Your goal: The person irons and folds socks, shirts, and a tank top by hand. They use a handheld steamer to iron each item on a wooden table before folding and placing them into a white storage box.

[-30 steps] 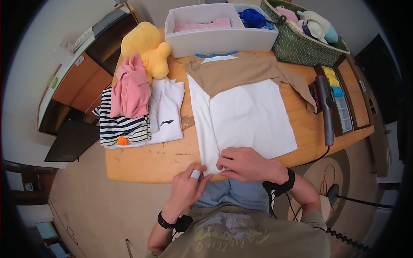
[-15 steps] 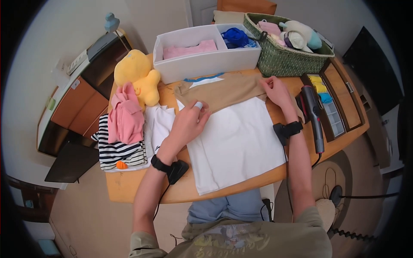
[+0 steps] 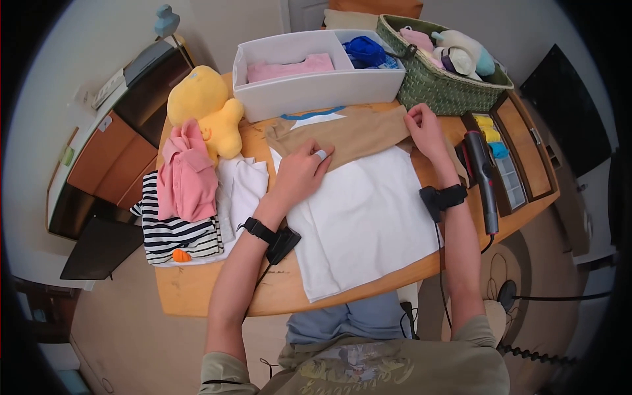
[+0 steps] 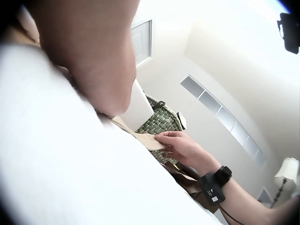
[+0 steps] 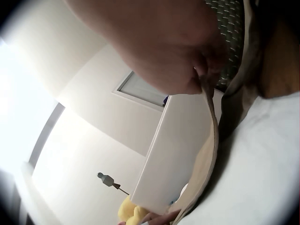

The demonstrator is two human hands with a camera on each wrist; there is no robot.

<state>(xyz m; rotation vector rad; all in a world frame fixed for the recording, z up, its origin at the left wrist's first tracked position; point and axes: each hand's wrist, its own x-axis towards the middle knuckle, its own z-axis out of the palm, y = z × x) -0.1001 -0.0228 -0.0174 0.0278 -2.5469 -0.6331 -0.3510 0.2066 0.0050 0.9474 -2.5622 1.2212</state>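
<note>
Bright, even indoor light; fisheye-warped head view, blurred, glary wrist views.

The right hand (image 5: pixel 164 42) pinches the tan shirt edge (image 5: pixel 208 140) — white bin (image 5: pixel 173 154) just behind.

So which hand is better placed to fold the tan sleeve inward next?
Probably the right hand: it pinches the tan sleeve edge of the shirt beside the green basket, while the left hand rests flat mid-shirt.
</note>
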